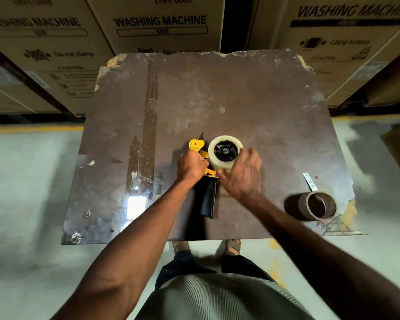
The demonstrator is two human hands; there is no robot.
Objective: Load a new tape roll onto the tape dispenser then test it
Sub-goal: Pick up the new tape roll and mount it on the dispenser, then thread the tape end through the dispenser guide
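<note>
A yellow tape dispenser (197,145) with a black handle lies flat on the worn brown table (252,100), handle pointing toward me. A clear tape roll (224,166) sits on its black hub. My left hand (191,166) is closed around the yellow frame just left of the roll. My right hand (241,175) rests against the roll's lower right rim with fingers spread; it is motion-blurred, so its grip on the roll is unclear.
An empty cardboard tape core (316,205) lies near the table's right front corner, with a small tape strip (309,181) behind it. Large washing machine cartons (162,24) stand behind the table. My feet (232,247) show under the front edge. The table's edges are chipped.
</note>
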